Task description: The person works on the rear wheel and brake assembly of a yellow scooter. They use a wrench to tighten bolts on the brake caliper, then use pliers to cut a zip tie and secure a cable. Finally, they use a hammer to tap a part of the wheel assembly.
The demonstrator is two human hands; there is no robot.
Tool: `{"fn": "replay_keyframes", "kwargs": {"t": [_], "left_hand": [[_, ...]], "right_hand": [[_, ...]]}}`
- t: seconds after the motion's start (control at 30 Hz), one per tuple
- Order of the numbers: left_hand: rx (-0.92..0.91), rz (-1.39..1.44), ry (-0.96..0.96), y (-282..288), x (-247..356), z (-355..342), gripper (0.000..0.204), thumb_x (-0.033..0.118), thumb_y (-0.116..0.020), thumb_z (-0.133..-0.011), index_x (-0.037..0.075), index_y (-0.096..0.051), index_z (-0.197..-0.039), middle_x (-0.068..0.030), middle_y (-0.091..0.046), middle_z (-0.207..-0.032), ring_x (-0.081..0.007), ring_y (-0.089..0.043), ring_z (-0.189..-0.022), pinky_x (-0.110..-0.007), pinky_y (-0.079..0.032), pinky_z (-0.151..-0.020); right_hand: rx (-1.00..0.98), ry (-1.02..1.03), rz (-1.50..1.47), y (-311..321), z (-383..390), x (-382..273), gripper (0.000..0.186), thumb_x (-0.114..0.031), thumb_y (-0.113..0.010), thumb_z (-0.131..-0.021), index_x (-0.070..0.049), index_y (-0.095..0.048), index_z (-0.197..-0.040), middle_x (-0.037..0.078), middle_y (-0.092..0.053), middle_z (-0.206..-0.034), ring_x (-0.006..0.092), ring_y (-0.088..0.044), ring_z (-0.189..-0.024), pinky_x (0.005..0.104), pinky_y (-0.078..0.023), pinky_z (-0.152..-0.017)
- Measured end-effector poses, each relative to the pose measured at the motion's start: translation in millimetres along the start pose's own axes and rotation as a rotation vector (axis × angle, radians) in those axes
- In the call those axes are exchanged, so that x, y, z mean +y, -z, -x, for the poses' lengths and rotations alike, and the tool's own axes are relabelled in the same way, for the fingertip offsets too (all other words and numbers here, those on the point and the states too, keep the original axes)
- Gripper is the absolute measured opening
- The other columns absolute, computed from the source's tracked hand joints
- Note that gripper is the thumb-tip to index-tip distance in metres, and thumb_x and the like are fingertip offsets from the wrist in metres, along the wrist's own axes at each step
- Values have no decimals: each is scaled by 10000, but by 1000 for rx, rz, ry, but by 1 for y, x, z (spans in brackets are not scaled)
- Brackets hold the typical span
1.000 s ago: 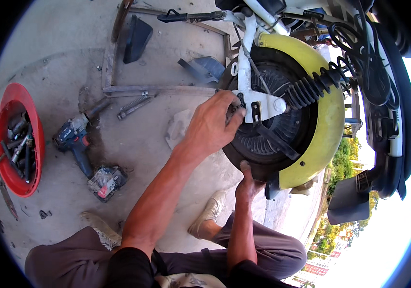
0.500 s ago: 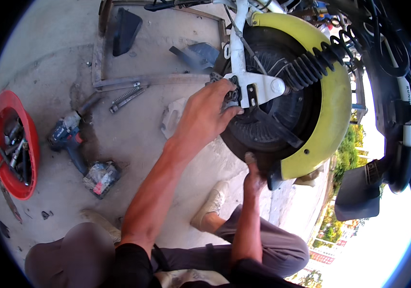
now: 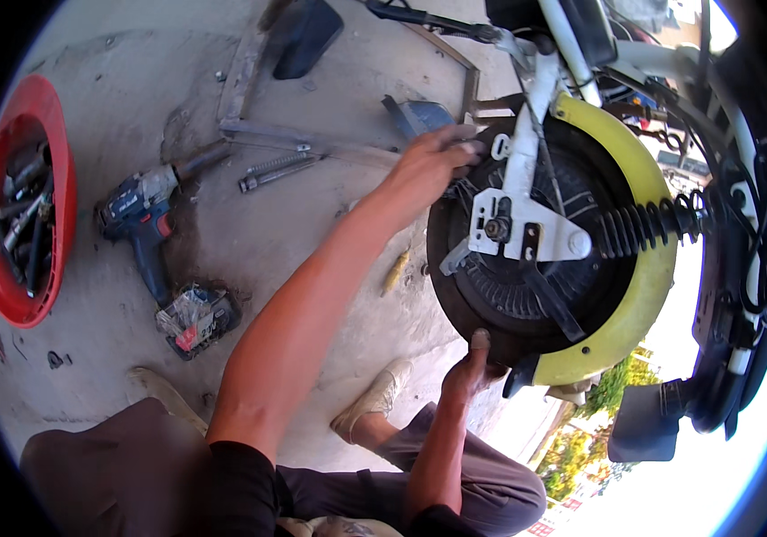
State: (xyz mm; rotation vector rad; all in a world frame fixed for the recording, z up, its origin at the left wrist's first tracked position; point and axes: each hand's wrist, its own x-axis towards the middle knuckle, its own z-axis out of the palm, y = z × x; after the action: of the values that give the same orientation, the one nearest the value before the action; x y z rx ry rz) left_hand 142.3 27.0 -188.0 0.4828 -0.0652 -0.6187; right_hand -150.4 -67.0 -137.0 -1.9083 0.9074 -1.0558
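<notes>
A black wheel [image 3: 527,333] sits beneath a yellow mudguard [image 3: 655,295], with a white swingarm plate [image 3: 540,237] across its hub. At the wheel's upper left edge is my left hand [image 3: 441,159]; its slightly blurred fingers bend over the tyre. Below, my right hand [image 3: 468,369] grips the tyre's lower edge, thumb on the sidewall and the other fingers mostly hidden behind. An axle nut [image 3: 496,229] shows bare on the plate. The black coil shock absorber [image 3: 643,229] runs right from near the plate.
On the concrete to the left lie an impact wrench [image 3: 141,215], its battery [image 3: 195,320] end toward me, and a red bowl [image 3: 68,192] of tools. A metal rod with a spring [image 3: 278,172] lies near a rusty frame [image 3: 262,134]. A black panel [image 3: 307,38] is farther off.
My left hand has left the axle area for the tyre's upper left edge, uncovering the nut. My right hand stays on the lower tyre. The view has shifted.
</notes>
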Motion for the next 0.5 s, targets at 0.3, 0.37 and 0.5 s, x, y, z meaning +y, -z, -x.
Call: {"fn": "replay_keyframes", "kwargs": {"t": [0.3,0.37,0.5], "left_hand": [[-201,323,239,-4,-16,-28,425,-4,-518,-1052,-114,-513,-1463,-253,-642,-1359,-323,-686,-1196,-411,-555,-1087],[-130,269,269,0,-22,-26,385,29,-580,-1023,-92,-609,-1387,-234,-693,-1278,-314,-696,-1175,-407,-557,-1055],[42,-661,-127,28,-29,-14,337,152,-698,-962,-26,-724,-1248,-209,-749,-1152,-297,-695,-1152,-408,-521,-1028]], "right_hand": [[23,33,-70,1,-3,10,733,-80,-825,-851,63,-498,-1491,147,-562,-1508,261,-561,-1308,427,-419,-1183],[49,10,-85,-3,-2,7,738,-80,-826,-852,56,-493,-1497,141,-563,-1510,258,-563,-1309,429,-417,-1188],[40,1,-118,0,-4,11,755,-72,-825,-849,44,-481,-1511,136,-557,-1518,253,-564,-1309,423,-413,-1193]]}}
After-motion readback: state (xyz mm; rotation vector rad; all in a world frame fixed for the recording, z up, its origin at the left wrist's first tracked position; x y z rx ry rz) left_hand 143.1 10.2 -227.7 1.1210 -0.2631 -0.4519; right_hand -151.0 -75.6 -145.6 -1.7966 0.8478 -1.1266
